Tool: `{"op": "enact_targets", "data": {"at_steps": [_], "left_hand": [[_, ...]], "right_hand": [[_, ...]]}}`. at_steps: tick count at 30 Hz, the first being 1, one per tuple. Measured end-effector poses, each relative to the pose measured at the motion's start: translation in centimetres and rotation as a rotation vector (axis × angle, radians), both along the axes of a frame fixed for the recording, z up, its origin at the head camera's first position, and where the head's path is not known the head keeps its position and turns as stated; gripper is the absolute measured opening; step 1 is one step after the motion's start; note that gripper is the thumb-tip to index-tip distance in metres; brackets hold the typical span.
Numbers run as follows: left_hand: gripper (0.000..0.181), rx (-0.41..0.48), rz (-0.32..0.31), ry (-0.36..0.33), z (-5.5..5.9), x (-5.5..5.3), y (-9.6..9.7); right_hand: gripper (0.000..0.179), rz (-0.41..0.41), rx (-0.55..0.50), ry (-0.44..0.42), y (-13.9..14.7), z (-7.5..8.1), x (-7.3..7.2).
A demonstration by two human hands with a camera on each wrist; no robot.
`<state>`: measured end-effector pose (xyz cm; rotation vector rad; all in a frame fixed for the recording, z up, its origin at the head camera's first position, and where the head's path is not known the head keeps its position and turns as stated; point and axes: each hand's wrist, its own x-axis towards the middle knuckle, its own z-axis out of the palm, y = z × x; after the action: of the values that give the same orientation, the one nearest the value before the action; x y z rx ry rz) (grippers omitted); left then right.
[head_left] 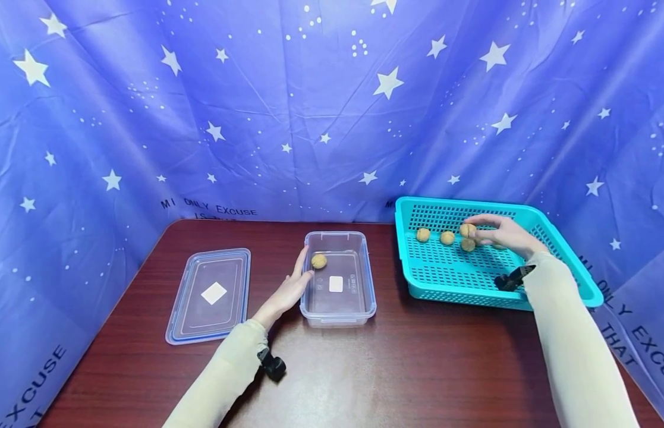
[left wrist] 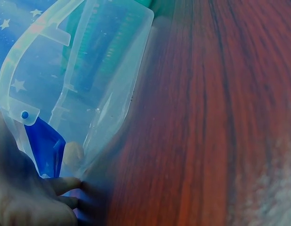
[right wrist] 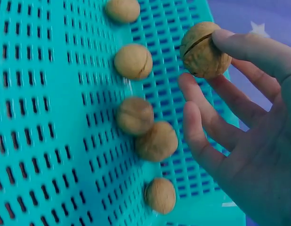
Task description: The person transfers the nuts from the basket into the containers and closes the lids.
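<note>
In the right wrist view, my right hand (right wrist: 244, 103) pinches a walnut (right wrist: 204, 49) between thumb and fingers, above the turquoise basket (head_left: 433, 288). Several other walnuts (right wrist: 133, 61) lie along the basket floor below it. My left hand (head_left: 289, 291) holds the left side of a clear plastic container (head_left: 338, 318), its thumb over the rim and its other fingers along the outer wall. One walnut (head_left: 318, 261) sits inside that container near the left wall. From the left wrist, the fingers (left wrist: 65, 185) show low beside the blue clip (left wrist: 46, 146).
A clear lid (head_left: 192, 318) with a blue seal lies flat on the dark red wooden table (head_left: 417, 362), left of the container. Behind the table hangs a blue curtain (head_left: 310, 107) with white stars. The basket stands at the right, close to the curtain.
</note>
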<state>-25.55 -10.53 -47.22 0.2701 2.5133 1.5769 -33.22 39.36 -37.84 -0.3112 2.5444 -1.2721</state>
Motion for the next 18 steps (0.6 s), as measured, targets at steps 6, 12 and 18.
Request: {"op": "enact_targets", "data": {"at_steps": [6, 12, 18], "left_hand": [[0.065, -0.012, -0.01, -0.007, -0.1, 0.0, 0.0], [0.065, -0.003, -0.003, -0.006, -0.2, 0.0, 0.0], [0.065, -0.004, 0.006, -0.009, 0.0, 0.0, 0.1]], "right_hand": [[0.054, 0.057, 0.073, 0.056, -1.9, 0.8, 0.3], [0.051, 0.116, 0.066, 0.09, -3.7, 1.7, 0.1], [0.05, 0.153, 0.046, 0.112, -5.2, 2.3, 0.1]]}}
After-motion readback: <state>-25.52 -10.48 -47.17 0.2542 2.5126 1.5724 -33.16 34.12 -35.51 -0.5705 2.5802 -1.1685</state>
